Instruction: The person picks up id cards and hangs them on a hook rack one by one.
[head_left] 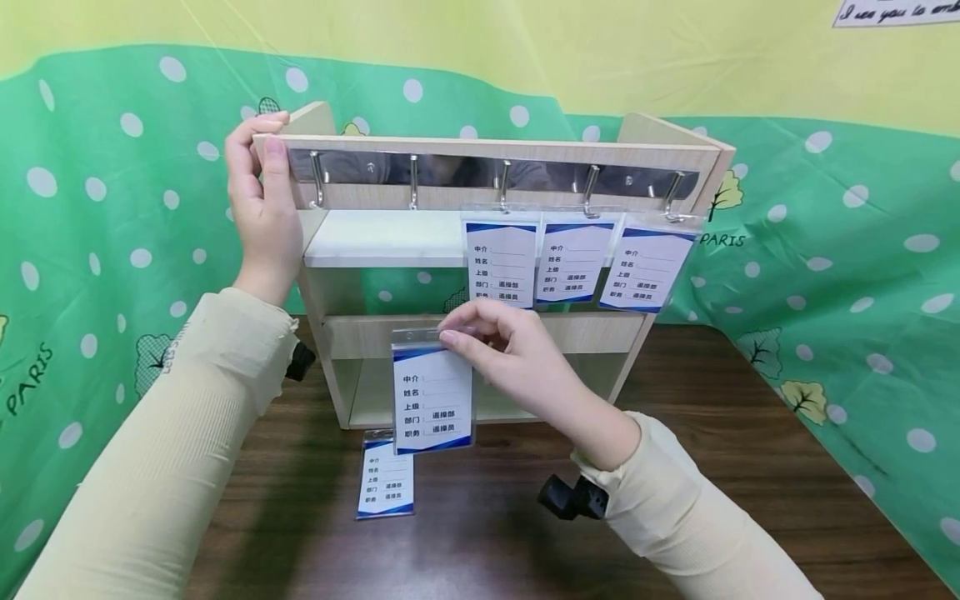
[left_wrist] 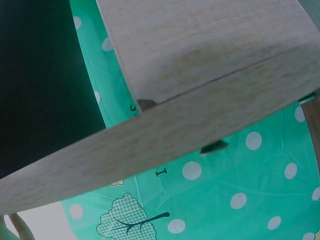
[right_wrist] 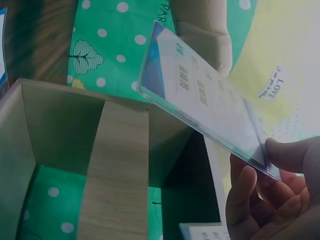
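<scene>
My right hand [head_left: 517, 342] pinches a badge holder [head_left: 432, 400] by its top right corner, in front of the shelf's lower part. The right wrist view shows the thumb and fingers on the end of that clear badge holder [right_wrist: 205, 95], which tilts there. With the left hand [head_left: 266, 200] I grip the upper left corner of a small wooden shelf [head_left: 480, 146], thumb on the front board. Three badge holders [head_left: 501, 258] hang from the middle and right hooks of its metal hook strip [head_left: 457, 171]. Another badge holder [head_left: 386, 479] lies on the table.
The two left hooks [head_left: 414, 183] carry no badge. Below the strip is a white shelf board [head_left: 382, 237], with a wooden crossbar [head_left: 585, 333] lower down. The shelf stands on a dark wood table [head_left: 720, 467]. A green and yellow dotted cloth [head_left: 825, 275] hangs behind.
</scene>
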